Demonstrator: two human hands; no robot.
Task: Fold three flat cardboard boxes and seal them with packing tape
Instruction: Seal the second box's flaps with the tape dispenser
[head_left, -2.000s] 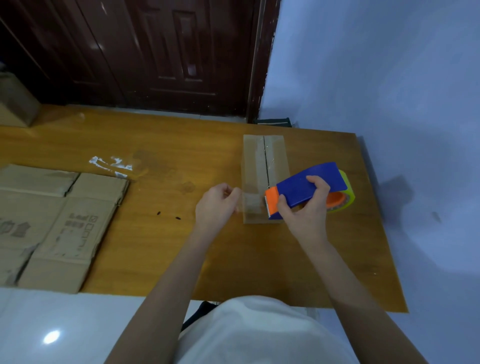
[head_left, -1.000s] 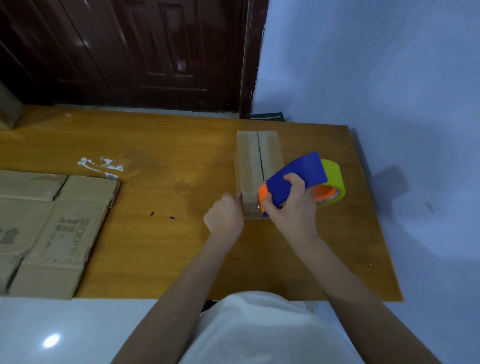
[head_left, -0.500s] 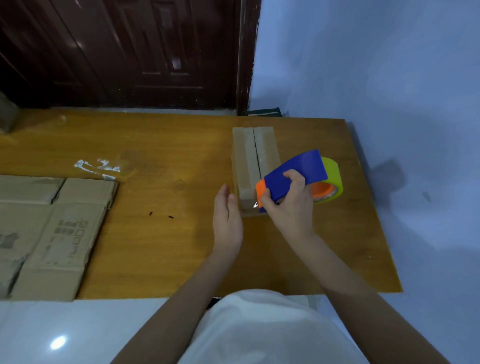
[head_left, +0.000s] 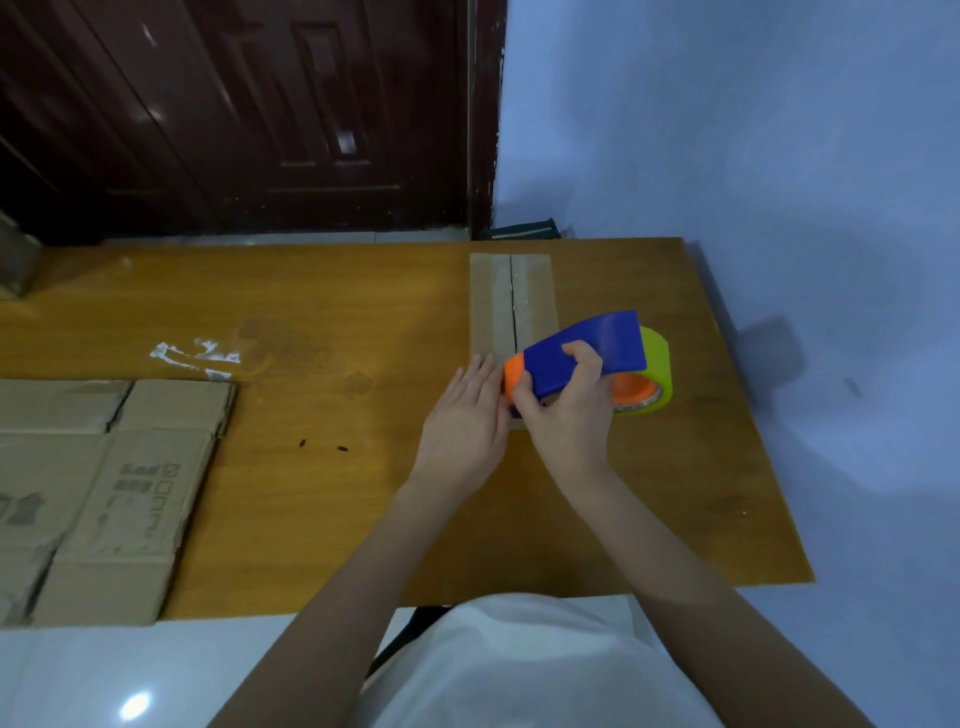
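A small folded cardboard box stands on the wooden table, its two top flaps meeting at a centre seam with shiny tape along it. My right hand grips a blue and orange tape dispenser with a yellow-green roll, held over the box's near end. My left hand lies flat with straight fingers against the box's near left side, right beside the dispenser's orange nose. The near end of the box is hidden behind both hands.
Flat unfolded cardboard lies at the table's left, overhanging the near edge. White tape scraps stick to the tabletop. Another box corner shows at far left. A dark door and blue wall stand behind.
My left hand went from pinching the tape end to lying flat against the box's near side. The dispenser has come down close to the box's near end.
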